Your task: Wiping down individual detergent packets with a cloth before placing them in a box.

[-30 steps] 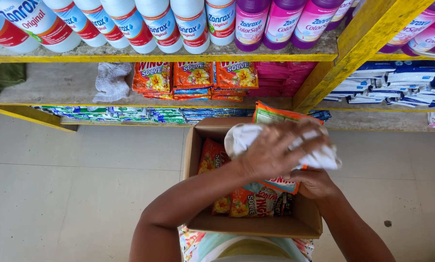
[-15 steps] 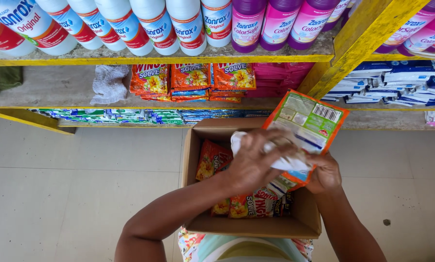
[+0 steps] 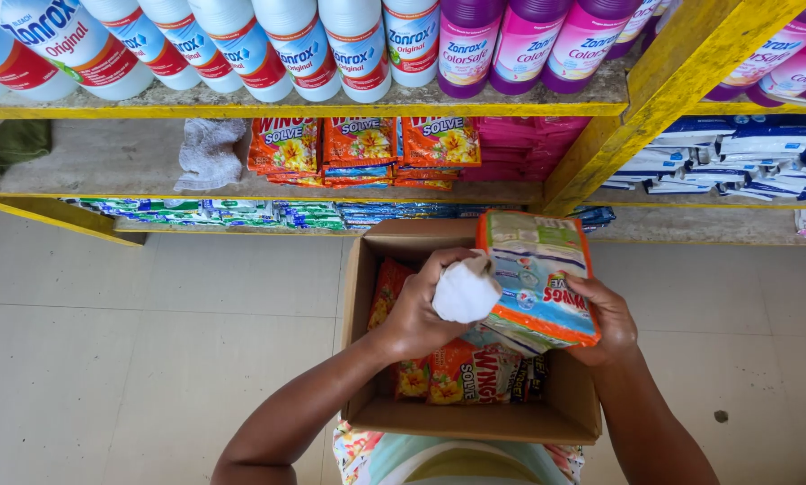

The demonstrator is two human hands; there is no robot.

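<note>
The left hand (image 3: 416, 310) is closed around a white cloth (image 3: 466, 290), fingers (image 3: 446, 262) curled over its top, and presses the cloth against the near left edge of a packet (image 3: 536, 274). The right hand (image 3: 607, 319) holds that packet from the right side, its fingers wrapped round the edge and underside, thumb on the printed face. The packet is flat, orange-rimmed with a pale blue and green face, tilted, and held above the open box (image 3: 475, 418), over its far right part.

The box is brown cardboard and rests against the person's lap; inside it stand more orange packets (image 3: 457, 368), packed along the left wall and near side.

Beyond the box runs a yellow-framed shelf (image 3: 331, 190). On its middle level, orange packets (image 3: 362, 148) are stacked in three piles, with pink ones (image 3: 519, 148) just to their right and a crumpled white rag (image 3: 207, 154) to their left; a green cloth (image 3: 12, 144) lies at the far left end. White bottles (image 3: 241, 40) and purple bottles (image 3: 510, 40) line the top level. Blue and white packs (image 3: 744, 157) fill the shelf to the right.
</note>
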